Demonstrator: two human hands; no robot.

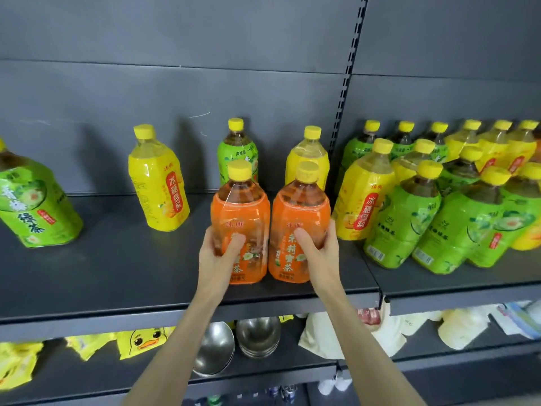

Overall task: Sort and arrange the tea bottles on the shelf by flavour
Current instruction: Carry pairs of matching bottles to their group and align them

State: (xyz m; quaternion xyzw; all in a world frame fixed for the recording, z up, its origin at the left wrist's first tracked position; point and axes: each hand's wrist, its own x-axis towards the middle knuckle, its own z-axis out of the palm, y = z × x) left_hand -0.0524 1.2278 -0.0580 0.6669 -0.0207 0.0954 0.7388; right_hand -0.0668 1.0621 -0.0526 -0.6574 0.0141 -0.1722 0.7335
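Landmark: the dark grey metal shelf board point(146, 273) carrying the tea.

Item 1. Left hand point(218, 253), at the board's front middle: thumb across the label, fingers wrapped round the left orange-labelled plastic tea bottle with yellow cap point(240, 227). Grip low on the body, probably to slide or lift it without tipping.

Item 2. Right hand point(317, 247), beside the first: closed the same way round the right orange-labelled plastic tea bottle with yellow cap point(301, 227). The two bottles stand upright, touching or almost so, near the front edge. Pairing them suits grouping one flavour together.

Item 3. Appearance of the pair: amber tea visible in clear shoulders, orange wrap with Chinese lettering and a flower print.

Item 4. Behind the pair, at the board's back: one green-labelled bottle point(237, 153) and one yellow-labelled bottle point(308, 159), both upright.

Item 5. Left of the pair: a lone yellow-labelled bottle with red panel point(158, 183); further left, a green-labelled bottle at the frame edge point(35, 209).

Item 6. On the adjoining board to the right: a mixed crowd of green and yellow bottles point(439, 194), flavours unsorted.
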